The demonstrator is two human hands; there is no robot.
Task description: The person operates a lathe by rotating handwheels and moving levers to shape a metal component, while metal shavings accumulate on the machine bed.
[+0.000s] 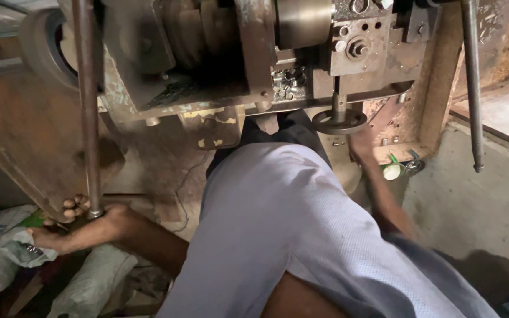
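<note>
Head view: the left hand (81, 221) is wrapped around the lower end of a long dark steel lever rod (89, 112) that hangs down the left side of the old grey-green cast-iron machine (207, 70). Its grip is pressed together on the rod, knuckles curled just above the rod's knob. The right hand (362, 144) reaches under the machine's head towards a small round dark metal handwheel (340, 121). It sits just below the wheel and is blurred, so I cannot tell whether its grip is spread or pinching anything. A pale lilac sleeve and shoulder (284, 229) fill the middle of the picture.

Risks, as I judge them: the right hand lies close beneath the working parts, so a pull on the lever could catch the fingers. The loose sleeve could snag on the handwheel or its shaft. The left hand is near the rod's very end and could slip off.

Counts: two long steel rods, the held one and a second thin rod (471, 82) hanging free at the right. One handwheel. One small green-and-white bottle (393, 169) on the ledge beside the right forearm. Several pale woven sacks (7, 253) on the floor at lower left, at least two.
</note>
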